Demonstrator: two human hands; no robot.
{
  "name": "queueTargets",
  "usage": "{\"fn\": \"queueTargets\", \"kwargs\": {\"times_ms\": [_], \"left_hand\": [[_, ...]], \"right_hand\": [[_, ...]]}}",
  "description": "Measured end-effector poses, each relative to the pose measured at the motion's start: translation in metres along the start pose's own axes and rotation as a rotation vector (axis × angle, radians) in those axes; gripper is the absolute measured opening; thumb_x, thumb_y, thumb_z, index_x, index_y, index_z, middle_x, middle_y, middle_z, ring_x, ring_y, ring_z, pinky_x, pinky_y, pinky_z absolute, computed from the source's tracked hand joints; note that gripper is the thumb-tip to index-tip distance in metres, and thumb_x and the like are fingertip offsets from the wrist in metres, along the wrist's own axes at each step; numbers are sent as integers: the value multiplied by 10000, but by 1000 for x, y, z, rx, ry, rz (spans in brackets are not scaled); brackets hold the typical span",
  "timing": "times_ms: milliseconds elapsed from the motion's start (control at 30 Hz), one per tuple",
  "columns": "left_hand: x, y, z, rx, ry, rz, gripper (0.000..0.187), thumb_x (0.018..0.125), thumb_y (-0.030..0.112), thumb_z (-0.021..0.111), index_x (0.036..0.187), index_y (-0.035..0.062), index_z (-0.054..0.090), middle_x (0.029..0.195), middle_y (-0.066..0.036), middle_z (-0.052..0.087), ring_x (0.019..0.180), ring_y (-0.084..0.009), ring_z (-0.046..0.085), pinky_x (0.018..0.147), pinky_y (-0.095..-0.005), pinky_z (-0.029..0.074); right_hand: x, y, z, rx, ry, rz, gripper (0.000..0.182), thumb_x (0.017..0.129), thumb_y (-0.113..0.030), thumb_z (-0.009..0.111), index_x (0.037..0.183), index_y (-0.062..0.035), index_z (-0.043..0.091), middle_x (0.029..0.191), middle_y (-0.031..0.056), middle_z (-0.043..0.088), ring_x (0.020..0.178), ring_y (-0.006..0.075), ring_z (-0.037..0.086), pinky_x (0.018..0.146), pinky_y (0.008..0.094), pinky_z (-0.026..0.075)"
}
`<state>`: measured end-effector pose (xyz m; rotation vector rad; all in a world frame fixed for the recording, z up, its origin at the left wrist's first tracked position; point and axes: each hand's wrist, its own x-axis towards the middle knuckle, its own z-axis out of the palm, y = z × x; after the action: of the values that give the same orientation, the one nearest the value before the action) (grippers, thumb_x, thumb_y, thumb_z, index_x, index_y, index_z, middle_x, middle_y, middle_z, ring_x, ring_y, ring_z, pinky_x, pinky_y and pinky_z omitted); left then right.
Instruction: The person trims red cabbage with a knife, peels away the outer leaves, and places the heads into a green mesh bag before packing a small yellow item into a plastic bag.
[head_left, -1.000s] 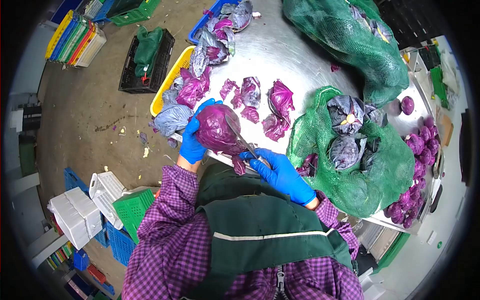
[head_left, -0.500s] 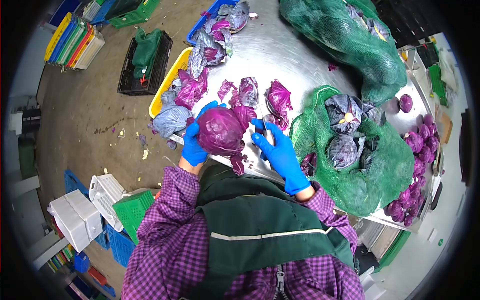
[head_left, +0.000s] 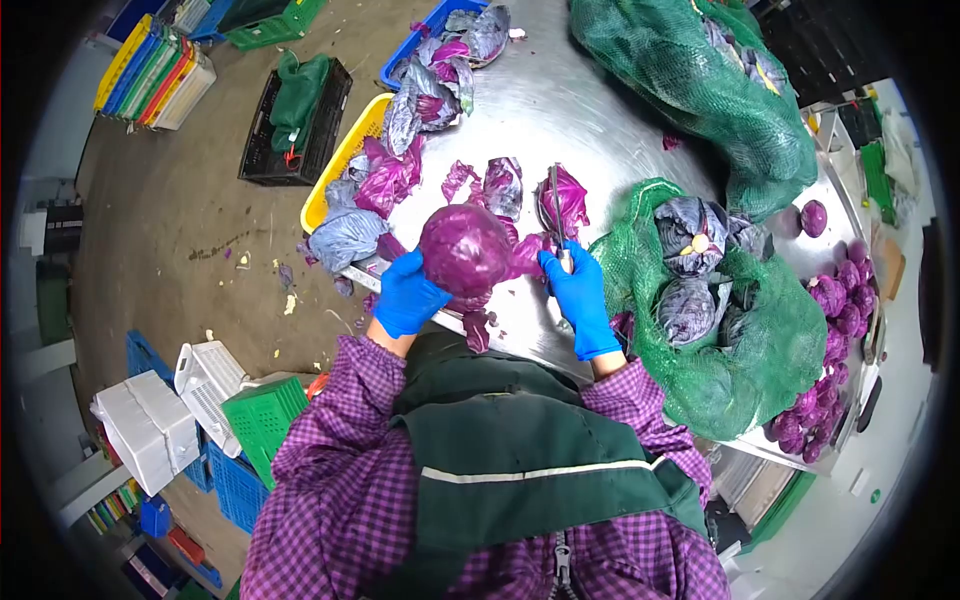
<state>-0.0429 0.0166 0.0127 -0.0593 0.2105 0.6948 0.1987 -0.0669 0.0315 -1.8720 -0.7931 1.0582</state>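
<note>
My blue-gloved left hand (head_left: 410,297) is wrapped around the lower left side of a peeled red cabbage (head_left: 466,250), its surface smooth and shiny purple. In my right hand (head_left: 582,305), also gloved in blue, is a knife (head_left: 557,212) gripped by its pale handle. The blade points away from me and overlaps a loose purple leaf (head_left: 573,200) in this view. More torn leaves (head_left: 502,188) lie on the steel table (head_left: 530,110) just beyond the cabbage, and a leaf scrap (head_left: 477,331) shows below it, by the table's near edge.
At right, a green net bag (head_left: 770,340) holds unpeeled cabbages; another full net bag (head_left: 690,90) lies behind it. Peeled cabbages (head_left: 830,385) are heaped at the far right. Outer leaves fill a yellow crate (head_left: 318,205) and a blue crate (head_left: 395,65) along the left edge.
The cabbage has shifted slightly right, and my left hand now holds it from lower down. My right hand has moved right, away from the cabbage, with the knife blade now plainly visible.
</note>
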Motion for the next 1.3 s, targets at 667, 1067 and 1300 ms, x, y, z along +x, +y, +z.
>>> {"fn": "queueTargets", "kwargs": {"times_ms": [667, 1067, 1300], "left_hand": [[29, -23, 10, 944, 52, 235, 738, 859, 652, 388, 1367, 117, 394, 1364, -198, 426, 1222, -355, 459, 1050, -522, 335], [21, 9, -2, 156, 117, -32, 500, 897, 335, 542, 1296, 44, 467, 1285, -154, 523, 1180, -298, 503, 1027, -453, 383], [42, -30, 25, 128, 192, -142, 608, 947, 511, 337, 1354, 64, 406, 1344, -155, 465, 1224, -285, 468, 1057, -448, 354]], "right_hand": [[-6, 49, -27, 20, 178, -7, 251, 816, -209, 684, 760, -1, 556, 624, 33, 518, 592, 98, 429, 534, 295, 380], [-32, -33, -68, -167, -237, -319, 367, 908, -218, 561, 1225, -35, 530, 1034, 188, 638, 977, 316, 624, 824, 370, 487], [-46, -51, -80, -407, -296, -531, 372, 875, -264, 605, 1223, -143, 552, 1085, 166, 615, 877, 354, 628, 720, 386, 527]]}}
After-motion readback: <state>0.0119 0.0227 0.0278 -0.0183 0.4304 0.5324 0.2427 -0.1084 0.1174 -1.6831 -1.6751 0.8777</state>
